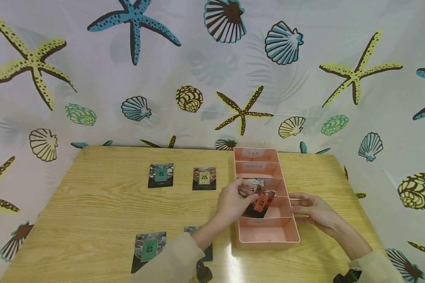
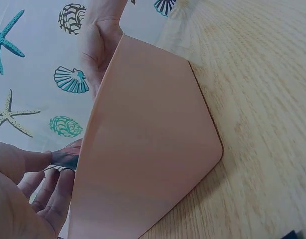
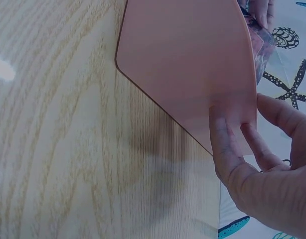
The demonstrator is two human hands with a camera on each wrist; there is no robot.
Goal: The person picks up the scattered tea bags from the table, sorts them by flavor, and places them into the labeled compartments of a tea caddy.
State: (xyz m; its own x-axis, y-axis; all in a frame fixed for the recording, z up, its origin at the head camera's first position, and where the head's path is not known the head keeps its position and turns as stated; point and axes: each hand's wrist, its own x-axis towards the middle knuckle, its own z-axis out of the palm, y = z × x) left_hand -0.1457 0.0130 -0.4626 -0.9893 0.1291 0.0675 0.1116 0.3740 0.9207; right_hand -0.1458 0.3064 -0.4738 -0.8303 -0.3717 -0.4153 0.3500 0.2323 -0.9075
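Rocking pale cream sleeves, loose and a bit creased, on left sleeve (image 1: pixel 175 257) and right sleeve (image 1: pixel 379 267) alike. Stopping short of the wrists, by the look of it. Also sporting chunky black wrist gear, left unit (image 1: pixel 203 272) and right unit (image 1: pixel 347 276), too dark for finer detail. Going bare on left hand (image 1: pixel 231 202) and right hand (image 1: pixel 316 212).

A white cloth (image 1: pixel 184 67) printed with starfish (image 1: pixel 135 16) and shells (image 1: pixel 283 44) hangs behind a wooden table (image 1: pixel 102 196).

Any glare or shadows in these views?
Head: white glare streak on the table in front of the pink box; left wrist: soft shadow beside the box's lower edge; right wrist: bright spots at the left edge, darker shadow on the wood below the box.
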